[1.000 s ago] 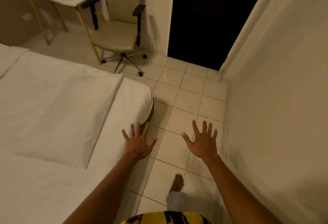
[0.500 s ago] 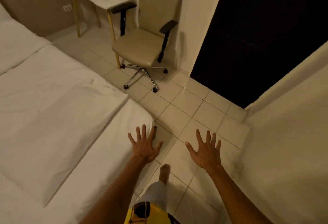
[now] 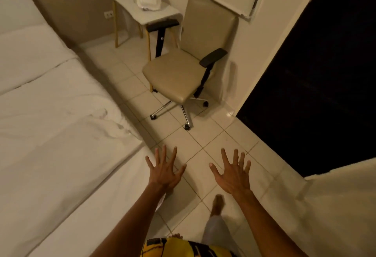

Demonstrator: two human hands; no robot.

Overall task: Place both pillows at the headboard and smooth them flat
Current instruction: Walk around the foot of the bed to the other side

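Note:
A white bed (image 3: 85,205) fills the left side. On it lies a flat white pillow (image 3: 57,134) with a wrinkled corner toward the chair. Farther up the bed is a second white pillow-like shape (image 3: 26,59); I cannot tell for sure that it is a pillow. My left hand (image 3: 164,172) hovers over the bed's near corner, fingers spread, holding nothing. My right hand (image 3: 234,175) hovers over the tiled floor beside it, also spread and empty. Neither hand touches a pillow.
A beige swivel chair (image 3: 177,73) stands on the tiled floor (image 3: 203,140) ahead. Behind it is a small white desk (image 3: 142,15) with a white box (image 3: 148,0). A dark doorway (image 3: 315,83) opens at the right, next to a pale wall (image 3: 335,216). My bare foot (image 3: 217,203) is on the tiles.
The view has swung along the bed's side, so the chair and desk now sit near the centre. I have stepped forward. Both hands stay spread and empty.

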